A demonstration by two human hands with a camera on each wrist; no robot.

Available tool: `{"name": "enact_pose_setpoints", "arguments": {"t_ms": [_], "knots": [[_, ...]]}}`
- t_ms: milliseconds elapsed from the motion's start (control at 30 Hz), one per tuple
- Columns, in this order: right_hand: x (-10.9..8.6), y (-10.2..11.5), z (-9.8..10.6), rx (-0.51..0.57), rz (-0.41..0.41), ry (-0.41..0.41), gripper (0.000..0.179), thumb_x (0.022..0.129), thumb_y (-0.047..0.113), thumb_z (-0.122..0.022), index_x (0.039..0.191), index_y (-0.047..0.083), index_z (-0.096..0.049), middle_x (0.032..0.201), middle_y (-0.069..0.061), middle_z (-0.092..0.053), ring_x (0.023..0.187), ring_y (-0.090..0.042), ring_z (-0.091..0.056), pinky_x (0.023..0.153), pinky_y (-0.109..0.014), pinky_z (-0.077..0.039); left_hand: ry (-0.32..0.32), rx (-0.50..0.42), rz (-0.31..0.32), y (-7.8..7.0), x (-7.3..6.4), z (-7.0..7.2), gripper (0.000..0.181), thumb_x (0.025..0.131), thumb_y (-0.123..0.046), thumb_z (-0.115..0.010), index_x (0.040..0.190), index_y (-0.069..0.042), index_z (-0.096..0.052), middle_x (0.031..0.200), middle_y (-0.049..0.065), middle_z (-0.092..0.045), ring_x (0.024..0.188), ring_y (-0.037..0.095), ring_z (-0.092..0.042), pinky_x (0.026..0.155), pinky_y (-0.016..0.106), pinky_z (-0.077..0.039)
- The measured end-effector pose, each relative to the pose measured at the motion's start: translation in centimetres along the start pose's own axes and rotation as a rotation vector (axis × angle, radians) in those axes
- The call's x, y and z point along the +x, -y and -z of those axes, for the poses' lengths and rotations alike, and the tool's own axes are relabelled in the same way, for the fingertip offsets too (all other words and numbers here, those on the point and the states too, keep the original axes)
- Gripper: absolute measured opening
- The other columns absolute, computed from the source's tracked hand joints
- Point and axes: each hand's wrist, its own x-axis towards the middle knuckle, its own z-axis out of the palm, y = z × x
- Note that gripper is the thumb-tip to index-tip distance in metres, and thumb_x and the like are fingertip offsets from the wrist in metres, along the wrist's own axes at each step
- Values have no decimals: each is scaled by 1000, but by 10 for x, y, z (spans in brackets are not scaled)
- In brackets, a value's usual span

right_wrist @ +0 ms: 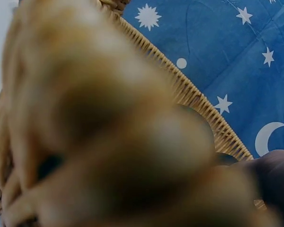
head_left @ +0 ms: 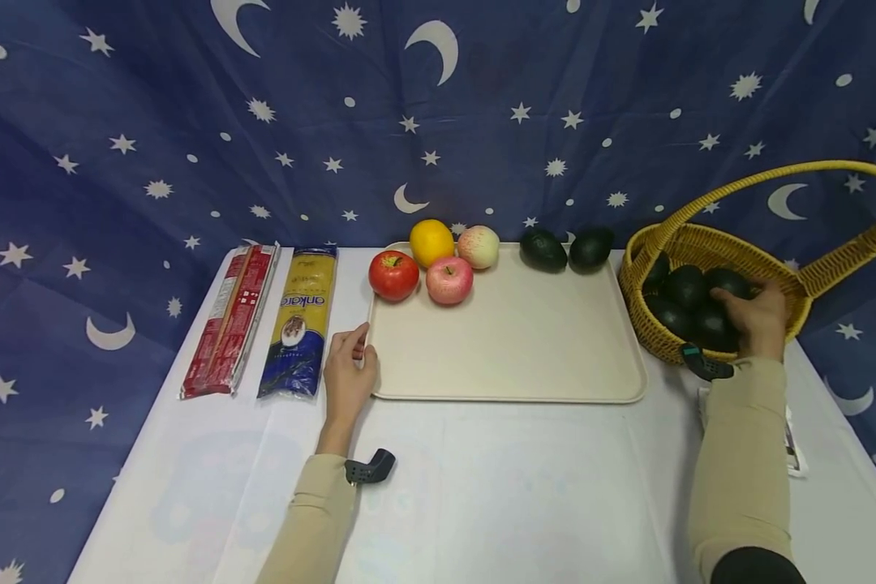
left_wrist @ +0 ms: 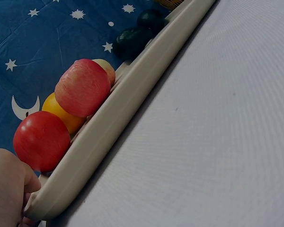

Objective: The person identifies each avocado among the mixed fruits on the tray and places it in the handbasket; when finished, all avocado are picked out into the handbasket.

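My left hand (head_left: 349,375) grips the left rim of a cream tray (head_left: 511,349); in the left wrist view its fingers bend round the tray's corner. Inside the yellow wicker basket (head_left: 646,328), my right hand (head_left: 761,316) holds a dark green avocado (head_left: 728,281) among several others. The basket's blurred weave hides most of that grasp in the right wrist view. On the tray's back left lie a red tomato-like fruit (head_left: 394,276), an orange (head_left: 431,242), a pink apple (head_left: 448,281) and a pale peach (head_left: 478,246). Two avocados (head_left: 543,250) lie at its back right.
Left of the tray lie a blue and yellow pasta packet (head_left: 299,320) and a red packet (head_left: 232,320). A white packet (head_left: 796,454) is partly hidden under the right forearm. The basket's tall handle (head_left: 781,172) arches above it. A starry blue cloth (head_left: 482,122) hangs behind the table.
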Motion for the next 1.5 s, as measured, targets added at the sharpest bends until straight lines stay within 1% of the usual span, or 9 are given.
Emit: {"name": "enact_pose_setpoints", "arguments": {"t_ms": [267, 433, 600, 767, 933, 1000, 1167, 1367, 1500], "knots": [[-1, -1, 2, -42, 12, 47, 85, 90, 39, -51, 151, 4, -3, 155, -20, -7, 140, -37, -17, 114, -51, -24, -2, 8, -22, 0, 2, -1, 39, 84, -4, -58, 123, -7, -63, 101, 11, -57, 81, 20, -56, 75, 31, -45], [-5, 1, -1, -63, 39, 15, 84, 90, 42, -48, 150, 3, -4, 154, -21, -10, 140, -38, -18, 114, -51, -23, -2, 7, -11, 0, 2, 0, 39, 84, -4, -58, 122, -7, -63, 101, 11, -57, 81, 21, -55, 75, 32, -45], [-10, 2, -5, -47, 103, -97, 75, 90, 40, -45, 149, 6, -14, 153, -20, -14, 140, -35, -18, 116, -46, -19, 5, 8, 0, 0, 0, 0, 39, 85, -4, -57, 123, -8, -62, 102, 11, -57, 82, 20, -55, 75, 30, -44], [-20, 3, -11, -16, 165, -239, 59, 92, 38, -44, 146, 23, -28, 150, -12, -23, 137, -26, -25, 115, -38, -22, -12, 14, -15, 0, -1, 0, 39, 84, -4, -57, 122, -7, -63, 101, 11, -58, 81, 21, -56, 74, 30, -44], [-33, 0, -20, -12, 305, -357, 49, 93, 36, -44, 140, 23, -39, 141, -7, -37, 129, -21, -37, 110, -32, -30, 0, 9, -3, 2, 1, 0, 39, 84, -4, -58, 123, -9, -63, 102, 11, -57, 82, 21, -55, 76, 31, -44], [-39, -2, -25, 2, 378, -396, 44, 93, 34, -46, 136, 22, -44, 131, 0, -44, 121, -16, -42, 105, -27, -34, 2, 5, 0, 3, 1, 0, 39, 84, -4, -58, 123, -9, -63, 102, 11, -57, 82, 22, -55, 76, 32, -45], [-57, 0, -38, 73, 510, -414, 36, 93, 32, -50, 129, 24, -51, 114, 17, -44, 109, -5, -46, 96, -21, -38, 1, 7, 3, 2, 0, 0, 39, 84, -4, -58, 123, -8, -63, 102, 11, -57, 82, 22, -56, 75, 33, -45], [-76, 3, -60, 114, 656, -423, 31, 93, 27, -53, 122, 18, -57, 104, 24, -43, 97, 5, -46, 84, -14, -38, 5, 4, 10, 2, 0, 0, 39, 84, -4, -57, 123, -8, -62, 102, 11, -57, 83, 22, -55, 76, 33, -44], [-84, 4, -73, 136, 768, -427, 29, 92, 22, -54, 118, 11, -59, 101, 27, -42, 94, 7, -46, 83, -12, -38, 7, -1, 6, 1, -1, 1, 40, 85, -3, -57, 124, -8, -62, 102, 11, -57, 83, 22, -55, 75, 33, -43]]}}
